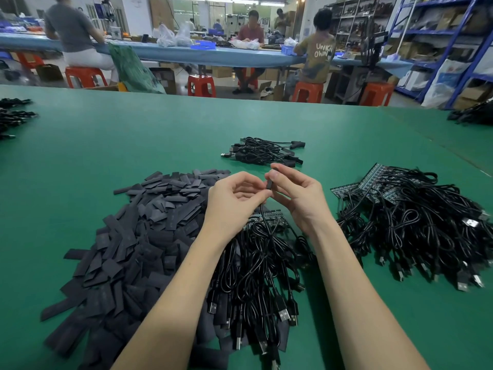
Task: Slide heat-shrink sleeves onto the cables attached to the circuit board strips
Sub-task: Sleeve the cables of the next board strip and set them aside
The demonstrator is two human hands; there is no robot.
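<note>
In the middle of the frame the two hands meet above the green surface [106, 134]. The right hand [298, 194] pinches a short black heat-shrink sleeve [270, 182] between thumb and forefinger, holding it nearly upright. The left hand [234, 198] has its fingers curled, and its fingertips pinch a thin black cable [262, 213] just under the sleeve; the cable hangs down to a circuit board strip [264, 222] lying below the hands. I cannot tell whether the cable end is already inside the sleeve, because the fingers cover that place.

At the left of the frame lies a big pile of loose sleeves [128, 236], flat and dark. Under the forearms is a bundle of cables with USB plugs [256, 289], and at the right another heap of strips with cables [416, 222]. A small finished-looking bundle [264, 152] lies further up, behind the hands.

The sleeve is probably very light and soft, and pressed flat, so it may need a gentle squeeze at its edges to open its mouth. It seems best to hold it near the lower end. The cable is thin and limp, so it is better to take it close to the tip; otherwise it may bend instead of entering. The strip looks fragile at the solder joint, so I would not pull hard.
</note>
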